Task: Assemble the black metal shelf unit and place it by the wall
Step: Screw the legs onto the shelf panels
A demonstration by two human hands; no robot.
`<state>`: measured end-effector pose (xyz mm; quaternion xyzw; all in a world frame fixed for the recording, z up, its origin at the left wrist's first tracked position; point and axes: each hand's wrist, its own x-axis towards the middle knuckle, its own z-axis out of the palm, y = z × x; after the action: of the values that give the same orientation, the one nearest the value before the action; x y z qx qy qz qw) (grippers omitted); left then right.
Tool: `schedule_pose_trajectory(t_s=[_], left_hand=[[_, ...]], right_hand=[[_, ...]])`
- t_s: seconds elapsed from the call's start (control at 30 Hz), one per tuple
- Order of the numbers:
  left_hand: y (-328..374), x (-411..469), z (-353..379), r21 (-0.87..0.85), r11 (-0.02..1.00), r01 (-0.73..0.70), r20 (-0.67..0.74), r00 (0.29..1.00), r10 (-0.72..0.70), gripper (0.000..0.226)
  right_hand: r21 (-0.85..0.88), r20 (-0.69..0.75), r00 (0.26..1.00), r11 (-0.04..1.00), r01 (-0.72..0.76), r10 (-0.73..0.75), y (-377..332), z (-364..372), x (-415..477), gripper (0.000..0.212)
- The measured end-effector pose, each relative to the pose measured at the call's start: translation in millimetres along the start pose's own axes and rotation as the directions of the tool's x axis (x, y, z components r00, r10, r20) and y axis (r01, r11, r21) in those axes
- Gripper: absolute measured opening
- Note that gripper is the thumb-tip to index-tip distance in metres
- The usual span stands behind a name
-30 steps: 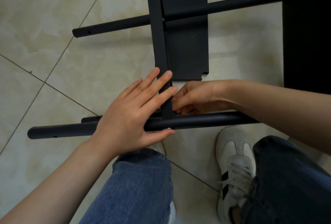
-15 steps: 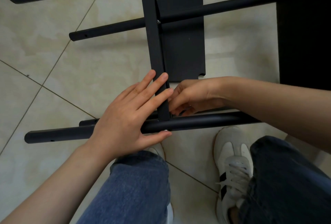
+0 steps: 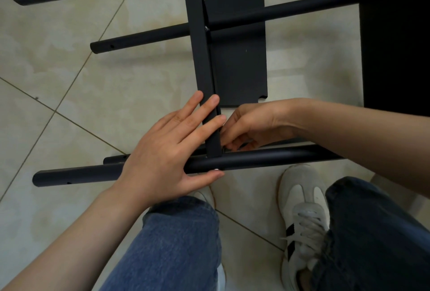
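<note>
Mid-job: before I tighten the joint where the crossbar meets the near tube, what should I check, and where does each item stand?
1. Left hand steadies the crossbar and near tube, fingers flat across both: ok.
2. Screw head present in the near tube at the joint: ok.
3. Right hand reaches the joint's far side: ok.
4. What the right hand pinches there: cannot tell, hidden.
5. Far-joint screw fitted at the crossbar: ok; its tightness: cannot tell.

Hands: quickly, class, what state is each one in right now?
Left hand: open, straight fingers on the crossbar, palm over the front tube.
Right hand: fingers curled behind the crossbar; any hold cannot be told.
</note>
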<state>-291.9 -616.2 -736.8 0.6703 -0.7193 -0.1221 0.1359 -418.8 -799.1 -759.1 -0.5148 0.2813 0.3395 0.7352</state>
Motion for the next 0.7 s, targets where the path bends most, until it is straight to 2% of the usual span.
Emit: schedule_pose_trajectory(t_s=[0.13, 0.3, 0.4, 0.6, 0.7], left_hand=[[0.3, -0.3, -0.3, 0.006, 1.000, 0.006, 0.004, 1.000, -0.006, 0.080], [0.4, 0.0, -0.4, 0.000, 1.000, 0.007, 0.002, 1.000, -0.007, 0.080], [0.6, -0.3, -0.2, 0.000, 1.000, 0.008, 0.004, 1.000, -0.008, 0.080], [0.6, -0.2, -0.4, -0.007, 1.000, 0.006, 0.003, 1.000, -0.006, 0.080], [0.4, -0.4, -0.5, -0.004, 1.000, 0.008, 0.005, 1.000, -0.008, 0.080]], right_hand=[[-0.046, 0.002, 1.000, 0.999, -0.003, 0.003, -0.6, 2.6, 1.9, 0.006], [-0.018, 0.001, 1.000, 1.000, 0.003, -0.003, -2.3, 3.0, 2.1, 0.008], [-0.069, -0.009, 1.000, 0.998, 0.003, -0.004, -4.9, 0.7, -0.6, 0.006], [-0.027, -0.021, 1.000, 1.000, 0.013, -0.013, -1.6, 7.3, 6.0, 0.021], [-0.029, 0.018, 1.000, 1.000, 0.009, -0.008, -3.7, 2.1, 0.2, 0.007]])
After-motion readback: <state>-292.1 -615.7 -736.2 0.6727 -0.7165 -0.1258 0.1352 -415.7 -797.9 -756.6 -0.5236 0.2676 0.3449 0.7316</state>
